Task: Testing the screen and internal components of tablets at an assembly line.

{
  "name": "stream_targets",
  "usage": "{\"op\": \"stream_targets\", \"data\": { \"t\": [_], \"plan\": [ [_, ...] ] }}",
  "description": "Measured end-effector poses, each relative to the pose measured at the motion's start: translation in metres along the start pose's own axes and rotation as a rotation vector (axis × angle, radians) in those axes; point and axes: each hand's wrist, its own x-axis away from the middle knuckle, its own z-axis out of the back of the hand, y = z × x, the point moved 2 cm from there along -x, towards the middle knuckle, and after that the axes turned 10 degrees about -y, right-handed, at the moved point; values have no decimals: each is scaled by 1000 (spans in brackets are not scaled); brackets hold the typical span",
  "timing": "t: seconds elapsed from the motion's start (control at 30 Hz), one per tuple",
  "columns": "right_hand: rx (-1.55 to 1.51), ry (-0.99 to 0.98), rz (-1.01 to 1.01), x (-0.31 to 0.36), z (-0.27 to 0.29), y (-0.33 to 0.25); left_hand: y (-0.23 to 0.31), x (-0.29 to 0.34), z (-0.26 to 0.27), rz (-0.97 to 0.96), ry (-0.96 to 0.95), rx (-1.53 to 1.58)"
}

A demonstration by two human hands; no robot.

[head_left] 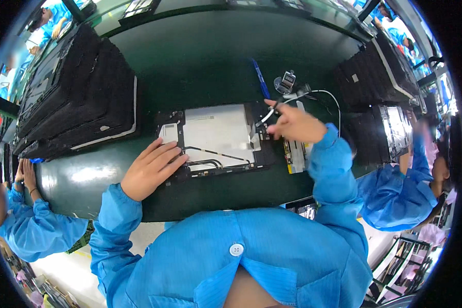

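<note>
A flat electronic panel [215, 131] with a black frame, a pale middle and thin black cables lies on the dark green table before me. My left hand [156, 167] rests on its left edge, fingers stretched out and slightly spread. Over the panel's right end, my right hand [296, 124] holds a thin black-and-white tool [266, 118] between its fingers, its tip pointing down to the panel. Motion blurs the tool, so its exact kind is unclear. A white cord [338, 105] curves behind that hand. Beneath the right wrist, a yellow-edged strip-like part [295, 159] is partly covered.
A blue pen [261, 78] and a small metal-and-clear device [287, 81] lie beyond the panel. Tall stacks of black foam trays stand left [82, 92] and right [377, 77]. Co-workers in blue sleeves sit on both sides. The table's near edge [159, 220] runs before my body.
</note>
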Motion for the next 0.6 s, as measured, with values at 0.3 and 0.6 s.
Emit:
{"op": "stream_targets", "data": {
  "t": [0.3, 0.6],
  "plan": [
    [873, 695, -26, -108, 45, -26, 71, -58, 9, -210, -67, 80],
    [695, 818, 169, -108, 65, -43, 77, -150, -8, 108, 190, 29]
  ]
}}
